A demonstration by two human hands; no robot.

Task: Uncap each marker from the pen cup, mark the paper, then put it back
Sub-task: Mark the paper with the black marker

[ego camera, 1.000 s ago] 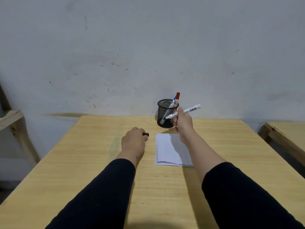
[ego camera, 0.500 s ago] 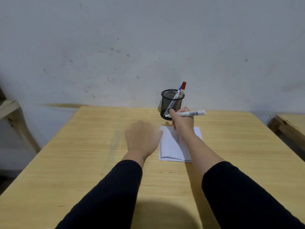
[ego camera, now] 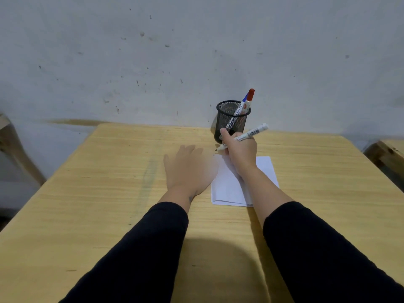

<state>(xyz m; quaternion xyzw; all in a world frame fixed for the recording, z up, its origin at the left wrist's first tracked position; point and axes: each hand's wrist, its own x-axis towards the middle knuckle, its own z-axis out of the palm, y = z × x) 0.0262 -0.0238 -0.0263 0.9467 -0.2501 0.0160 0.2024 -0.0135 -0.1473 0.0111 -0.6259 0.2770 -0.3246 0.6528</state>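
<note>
A black mesh pen cup [ego camera: 227, 122] stands at the far edge of the wooden table [ego camera: 105, 193]; a red-capped marker [ego camera: 250, 95] and a blue-capped one [ego camera: 244, 99] stick out of it. A white sheet of paper [ego camera: 227, 189] lies in front of the cup. My right hand [ego camera: 241, 153] grips a white marker [ego camera: 253, 132], uncapped, with its tip pointing down-left just above the paper's far left corner. My left hand [ego camera: 188, 169] lies flat, palm down, fingers stretched, on the table at the paper's left edge. The marker's cap is out of sight.
A grey wall rises directly behind the table. A second wooden table [ego camera: 388, 154] stands to the right across a narrow gap. A wooden frame [ego camera: 15, 149] leans at the far left.
My left hand, closed around a black cap a second ago, has flattened onto the table beside the paper. My right hand lowered the marker from beside the cup toward the paper.
</note>
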